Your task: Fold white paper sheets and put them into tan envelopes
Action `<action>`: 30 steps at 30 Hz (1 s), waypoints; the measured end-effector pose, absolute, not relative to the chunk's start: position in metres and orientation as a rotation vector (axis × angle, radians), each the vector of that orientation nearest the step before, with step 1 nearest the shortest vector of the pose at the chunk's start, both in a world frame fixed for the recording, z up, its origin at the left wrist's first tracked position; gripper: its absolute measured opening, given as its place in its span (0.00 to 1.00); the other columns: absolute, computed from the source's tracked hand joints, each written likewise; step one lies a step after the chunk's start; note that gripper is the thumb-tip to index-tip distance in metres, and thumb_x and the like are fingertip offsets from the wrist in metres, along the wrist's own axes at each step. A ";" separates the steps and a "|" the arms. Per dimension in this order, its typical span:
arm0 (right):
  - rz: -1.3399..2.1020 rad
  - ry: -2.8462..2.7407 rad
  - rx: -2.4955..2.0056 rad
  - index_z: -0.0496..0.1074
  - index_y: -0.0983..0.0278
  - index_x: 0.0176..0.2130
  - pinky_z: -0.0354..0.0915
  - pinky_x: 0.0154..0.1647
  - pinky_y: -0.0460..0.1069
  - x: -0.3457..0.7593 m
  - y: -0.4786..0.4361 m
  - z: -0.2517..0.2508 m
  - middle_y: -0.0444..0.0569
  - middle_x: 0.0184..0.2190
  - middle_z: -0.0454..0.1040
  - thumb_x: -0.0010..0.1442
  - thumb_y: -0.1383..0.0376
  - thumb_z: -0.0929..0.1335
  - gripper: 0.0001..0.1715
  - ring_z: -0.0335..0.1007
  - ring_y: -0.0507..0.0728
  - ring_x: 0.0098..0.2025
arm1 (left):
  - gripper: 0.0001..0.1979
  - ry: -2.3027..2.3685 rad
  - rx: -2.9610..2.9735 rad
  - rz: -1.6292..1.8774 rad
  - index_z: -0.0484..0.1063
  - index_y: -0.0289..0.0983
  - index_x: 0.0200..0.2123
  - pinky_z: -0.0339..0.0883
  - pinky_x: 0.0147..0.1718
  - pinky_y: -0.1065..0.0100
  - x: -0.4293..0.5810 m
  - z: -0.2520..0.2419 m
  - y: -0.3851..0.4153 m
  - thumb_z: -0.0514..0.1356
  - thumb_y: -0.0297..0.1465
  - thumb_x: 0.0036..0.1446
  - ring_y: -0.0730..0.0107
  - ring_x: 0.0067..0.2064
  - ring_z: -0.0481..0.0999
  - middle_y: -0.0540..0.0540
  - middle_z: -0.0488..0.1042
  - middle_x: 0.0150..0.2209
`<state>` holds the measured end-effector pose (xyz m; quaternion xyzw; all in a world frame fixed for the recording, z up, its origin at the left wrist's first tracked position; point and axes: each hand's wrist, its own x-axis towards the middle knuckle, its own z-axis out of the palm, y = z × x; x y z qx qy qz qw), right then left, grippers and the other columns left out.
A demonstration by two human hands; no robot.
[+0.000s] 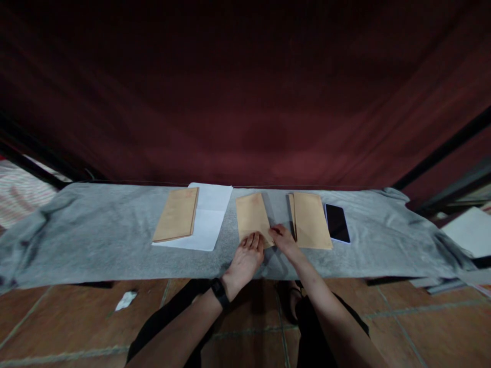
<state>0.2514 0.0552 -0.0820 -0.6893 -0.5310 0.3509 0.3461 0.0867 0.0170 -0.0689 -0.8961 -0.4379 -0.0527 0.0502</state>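
Terracotta tile floor (76, 322) is nearest, with a small white paper scrap (126, 300) lying on it, left of the person's black-clad legs. There's a black wristband (220, 291) on the left wrist.

The left hand (245, 258) is open, palm down and fingers straight and together. It lies flat on the near edge of the middle tan paper envelope (253, 214) and grips nothing. The right hand (283, 238) sits at that envelope's near right corner with fingers curled, touching it. Can't tell if it's pinching the corner or just resting there.

The middle tan paper envelope lies flat on the grey cloth-covered table (95, 240), roughly centre, long side running away from the person and slightly skewed.

On the same table:
- A stack of tan envelopes (311, 221) sits just right of the right hand, close to the middle one but apart from it.
- A black rectangular phone (337, 223) lies screen up, just beside that stack's right edge.
- On the left, another tan envelope stack (177, 213) lies on a white paper sheet (210, 221), covering its left part, well apart from both hands.

White papers (466, 231) lie at the far right past the cloth's end.

A dark red curtain (245, 102) hangs behind the table and fills the upper frame.
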 end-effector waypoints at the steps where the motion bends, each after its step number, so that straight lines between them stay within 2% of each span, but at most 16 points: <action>1: 0.929 -1.357 -1.750 0.74 0.61 0.33 0.65 0.35 0.48 0.250 0.056 -0.081 0.43 0.27 0.75 0.57 0.60 0.65 0.10 0.72 0.56 0.34 | 0.20 -1.349 -2.727 -0.213 0.68 0.27 0.59 0.65 0.57 0.57 0.087 -0.066 0.016 0.56 0.26 0.65 0.52 0.60 0.71 0.30 0.70 0.60; 5: 0.993 -1.295 -1.589 0.70 0.60 0.31 0.65 0.34 0.47 0.245 0.056 -0.072 0.40 0.25 0.71 0.51 0.57 0.66 0.10 0.68 0.54 0.31 | 0.16 -1.405 -2.674 -0.364 0.70 0.28 0.54 0.69 0.50 0.56 0.089 -0.053 0.015 0.55 0.27 0.66 0.54 0.52 0.76 0.34 0.76 0.51; 8: 1.128 -1.161 -1.388 0.70 0.60 0.32 0.64 0.33 0.47 0.242 0.053 -0.060 0.39 0.24 0.70 0.49 0.54 0.70 0.14 0.66 0.53 0.29 | 0.13 -1.434 -2.618 -0.427 0.72 0.30 0.51 0.70 0.46 0.58 0.089 -0.043 0.015 0.54 0.25 0.66 0.56 0.47 0.77 0.38 0.77 0.45; 13: 1.381 -0.938 -1.177 0.72 0.61 0.37 0.66 0.33 0.48 0.243 0.048 -0.046 0.44 0.28 0.76 0.51 0.46 0.71 0.23 0.70 0.53 0.29 | 0.17 -1.548 -2.562 -0.751 0.69 0.35 0.56 0.70 0.42 0.65 0.078 -0.031 0.024 0.53 0.24 0.67 0.60 0.49 0.75 0.40 0.77 0.49; 16: 1.442 -0.920 -1.169 0.74 0.62 0.39 0.68 0.34 0.48 0.245 0.047 -0.046 0.47 0.32 0.79 0.52 0.46 0.71 0.25 0.72 0.53 0.30 | 0.11 -1.771 -2.461 -1.225 0.73 0.37 0.47 0.68 0.41 0.67 0.067 -0.025 0.036 0.51 0.29 0.69 0.63 0.46 0.76 0.42 0.78 0.44; 18: 1.474 -0.920 -1.203 0.74 0.63 0.39 0.68 0.33 0.48 0.244 0.047 -0.048 0.48 0.32 0.80 0.52 0.48 0.72 0.23 0.72 0.52 0.30 | 0.12 -1.982 -2.324 -1.633 0.73 0.38 0.36 0.67 0.36 0.70 0.060 -0.021 0.044 0.52 0.33 0.68 0.68 0.36 0.75 0.47 0.76 0.33; 20: 1.527 -0.913 -1.242 0.75 0.63 0.38 0.69 0.31 0.47 0.242 0.046 -0.049 0.48 0.31 0.79 0.53 0.50 0.73 0.21 0.72 0.52 0.28 | 0.13 -2.179 -2.143 -2.059 0.71 0.38 0.31 0.65 0.29 0.72 0.055 -0.021 0.051 0.56 0.37 0.66 0.73 0.28 0.71 0.52 0.70 0.25; 22: 1.601 -0.903 -1.247 0.75 0.64 0.38 0.70 0.31 0.47 0.237 0.044 -0.049 0.49 0.31 0.80 0.54 0.51 0.73 0.19 0.73 0.52 0.28 | 0.12 -2.289 -1.930 -2.511 0.71 0.37 0.31 0.65 0.27 0.73 0.053 -0.023 0.055 0.60 0.39 0.61 0.75 0.26 0.69 0.54 0.70 0.25; 25: 1.704 -0.876 -1.200 0.75 0.64 0.38 0.72 0.32 0.47 0.228 0.040 -0.049 0.50 0.33 0.81 0.56 0.51 0.73 0.19 0.75 0.52 0.29 | 0.13 -2.299 -1.563 -3.106 0.70 0.37 0.29 0.72 0.32 0.70 0.058 -0.031 0.055 0.67 0.40 0.50 0.75 0.28 0.71 0.54 0.72 0.28; 27: 1.728 -0.834 -1.164 0.75 0.64 0.38 0.73 0.32 0.47 0.223 0.038 -0.050 0.51 0.34 0.81 0.56 0.50 0.74 0.21 0.76 0.52 0.29 | 0.15 -2.337 -1.384 -3.319 0.69 0.36 0.26 0.75 0.37 0.66 0.064 -0.037 0.052 0.71 0.38 0.44 0.76 0.29 0.72 0.54 0.72 0.27; 30: 1.656 -0.756 -1.123 0.74 0.64 0.39 0.74 0.33 0.47 0.219 0.038 -0.055 0.50 0.33 0.81 0.53 0.51 0.76 0.22 0.76 0.52 0.28 | 0.17 -2.484 -1.239 -3.444 0.68 0.36 0.23 0.76 0.38 0.66 0.073 -0.047 0.047 0.73 0.34 0.38 0.76 0.28 0.74 0.53 0.72 0.25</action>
